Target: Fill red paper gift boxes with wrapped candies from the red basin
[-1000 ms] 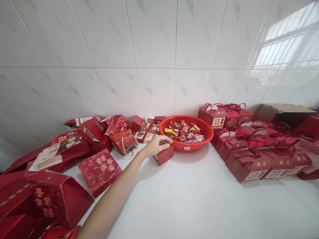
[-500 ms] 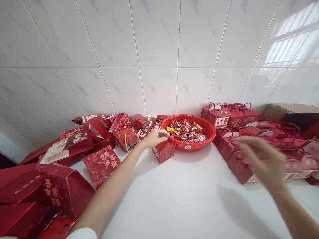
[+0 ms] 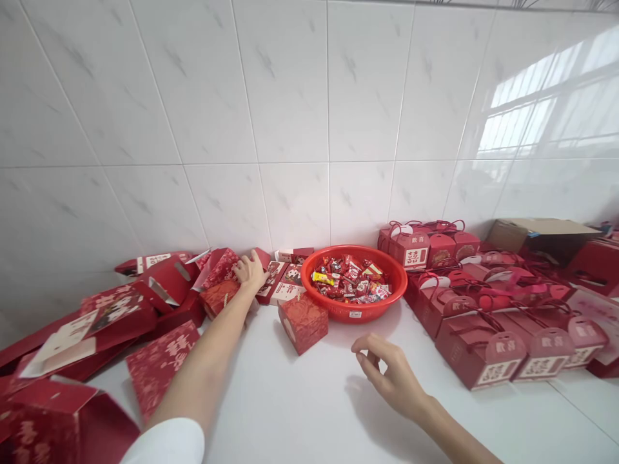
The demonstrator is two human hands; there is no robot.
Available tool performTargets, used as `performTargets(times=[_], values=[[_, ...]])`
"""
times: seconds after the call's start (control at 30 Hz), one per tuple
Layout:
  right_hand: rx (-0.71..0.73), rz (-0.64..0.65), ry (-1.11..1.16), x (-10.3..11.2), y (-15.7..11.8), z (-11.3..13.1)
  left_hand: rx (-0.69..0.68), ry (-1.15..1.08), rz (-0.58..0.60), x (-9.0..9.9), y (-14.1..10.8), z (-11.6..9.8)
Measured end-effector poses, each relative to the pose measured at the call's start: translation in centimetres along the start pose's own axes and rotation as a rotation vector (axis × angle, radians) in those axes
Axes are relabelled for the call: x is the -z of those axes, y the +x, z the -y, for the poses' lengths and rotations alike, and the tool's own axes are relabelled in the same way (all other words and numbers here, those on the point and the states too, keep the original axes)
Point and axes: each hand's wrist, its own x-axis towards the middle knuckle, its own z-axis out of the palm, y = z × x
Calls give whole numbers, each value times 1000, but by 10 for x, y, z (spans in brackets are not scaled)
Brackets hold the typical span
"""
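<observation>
My left hand (image 3: 251,272) reaches over the pile of boxes near the wall. Its fingers are spread and touch or hover just above a red patterned box (image 3: 225,298) and a small red carton (image 3: 264,258) behind it; contact is hard to make out. My right hand (image 3: 389,374) hovers above the white table with loosely curled fingers, nothing visible in it. Between the hands a closed red box (image 3: 304,323) sits on the table. Behind it stands a red plastic basket (image 3: 355,312) full of wrapped candies (image 3: 351,277).
Red boxes with unfolded flaps (image 3: 169,283) heap up on the left. On the right stand rows of red handled gift boxes (image 3: 498,354). A brown cardboard box (image 3: 541,229) is behind them. White tiles (image 3: 294,206) cover the wall.
My left hand has left the closed red box beside the basket and moved left to the pile. My right hand has moved left, away from the gift boxes. The view has shifted.
</observation>
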Motion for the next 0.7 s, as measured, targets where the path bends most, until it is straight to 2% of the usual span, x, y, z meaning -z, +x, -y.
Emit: performTargets(times=[0.13,0.27,0.33,0.4,0.43,0.53,0.63,0.7], values=[[-36,-6,-4,0,-2,-7,39,-82,-67,2,8,-1],[-54,-19,9,2,0,-8,81,-246,-220,31,20,-5],[-85,-35,23,3,0,-9,58,-537,-368,53,23,-11],[-145,-44,52,3,2,-9,16,-862,-418,74,18,-20],[-182,-46,81,3,3,-8,6,-1035,-376,83,12,-27],[-288,-70,238,4,11,-4,8,-1468,-56,96,-23,-50],[-322,-149,397,8,24,6,2,-1676,256,94,-73,-71],[-292,-246,439,15,31,14,2,-1724,435,88,-105,-81]])
